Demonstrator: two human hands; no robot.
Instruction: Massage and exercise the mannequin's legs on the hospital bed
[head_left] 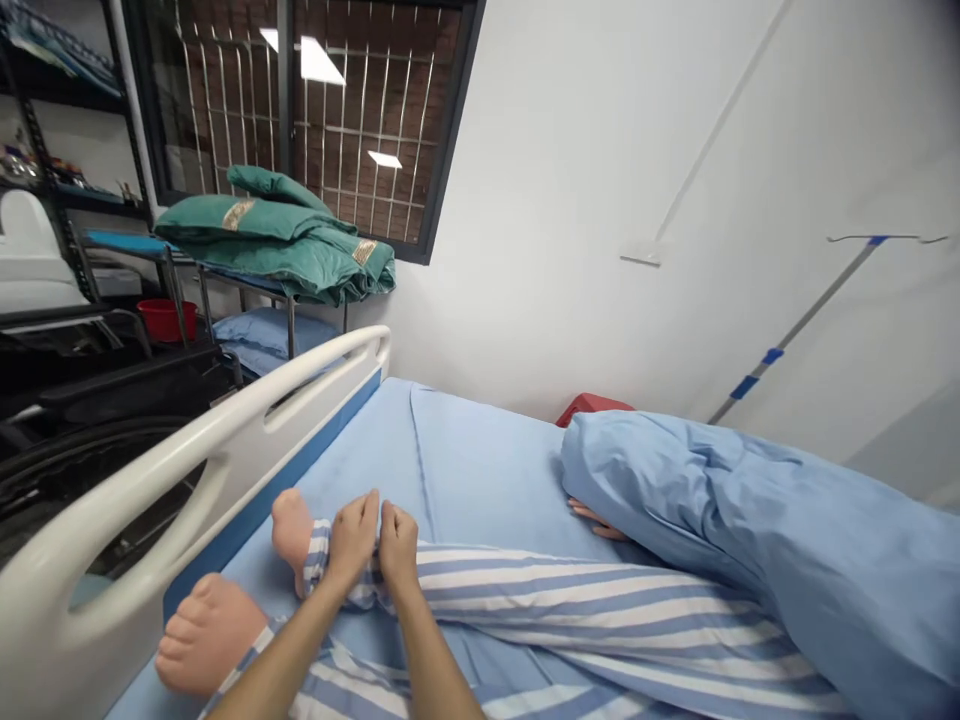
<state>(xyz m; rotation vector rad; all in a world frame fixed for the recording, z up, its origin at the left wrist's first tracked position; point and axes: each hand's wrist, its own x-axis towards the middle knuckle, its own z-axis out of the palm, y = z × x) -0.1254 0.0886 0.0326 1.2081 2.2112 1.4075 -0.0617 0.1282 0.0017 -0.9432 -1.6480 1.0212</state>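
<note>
A manikin lies on the bed in blue-and-white striped pyjama trousers (570,600), with its bare feet towards me. My left hand (352,535) and my right hand (397,548) sit side by side, both pinching the trouser cuff around the manikin's raised foot (291,530). The other manikin foot (208,635) rests lower down, close to my left forearm. Further up, a bunched blue quilt (720,530) covers the upper body, and a manikin hand (596,520) pokes out from under it. The manikin's torso and head are hidden.
A white bed side rail (187,470) runs along the left of the blue sheet (480,470). Beyond it stand a wheelchair (90,440), a rack with folded green bedding (270,235), a blue pillow (270,340) and a red basin (166,318). A drip rail (795,325) crosses the wall.
</note>
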